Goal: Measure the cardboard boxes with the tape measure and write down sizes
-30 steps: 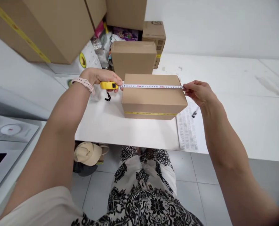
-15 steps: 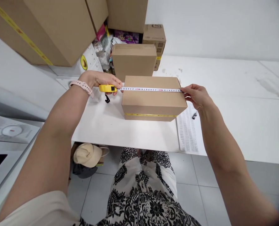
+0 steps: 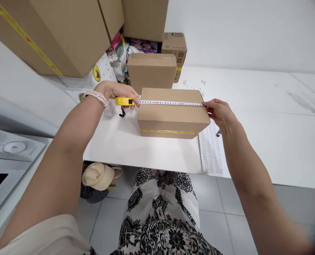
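Spanning the box (image 3: 173,114): white tape (image 3: 170,103), straight along the top.
Left hand (image 3: 122,92): closed around the yellow case (image 3: 124,101), at the box's left end.
Right hand (image 3: 218,111): fingertips pinched on the tape's free end, at the box's right end; contact with the box itself cannot be told.
Box axis: long side running left to right, in line with the tape; box on the table (image 3: 147,152), directly between the hands, neither hand clearly nearer.
Paper sheet (image 3: 212,152): on the table, right of the box near its front corner.
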